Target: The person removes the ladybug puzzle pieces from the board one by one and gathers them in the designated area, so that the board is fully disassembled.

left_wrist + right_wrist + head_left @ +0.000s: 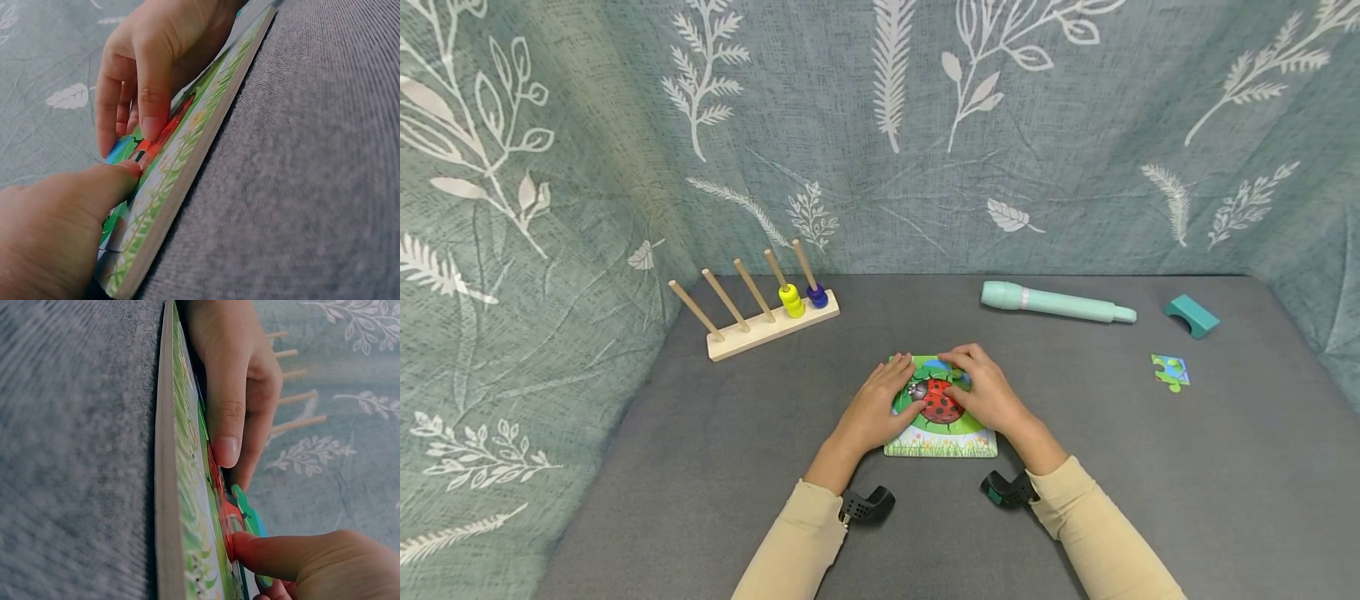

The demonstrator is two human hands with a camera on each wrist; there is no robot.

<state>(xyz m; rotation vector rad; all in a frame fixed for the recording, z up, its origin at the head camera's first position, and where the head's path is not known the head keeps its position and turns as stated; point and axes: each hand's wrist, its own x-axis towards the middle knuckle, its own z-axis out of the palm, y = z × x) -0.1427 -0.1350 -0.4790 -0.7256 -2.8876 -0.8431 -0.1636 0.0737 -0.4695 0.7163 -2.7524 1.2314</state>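
A ladybug jigsaw puzzle (940,446) in a thin tray lies flat in front of me. My left hand (874,408) rests over its left side, fingers stretched along the edge and thumb tip by the ladybug's head. From the right, my right hand (992,396) pinches a green-and-blue puzzle piece (250,515) between thumb and fingers. That piece sits tilted up at the puzzle's upper part in the right wrist view. The right thumb (150,128) comes down near the red body in the left wrist view. Part of the held piece is hidden behind the fingers.
A loose puzzle piece (1171,372) lies at the right, below a teal arch block (1192,316). A mint-green tube-shaped object (1060,303) lies at the back. At the back left stands a wooden peg rack (760,335) with yellow rings (791,302) and dark blue rings (817,296).
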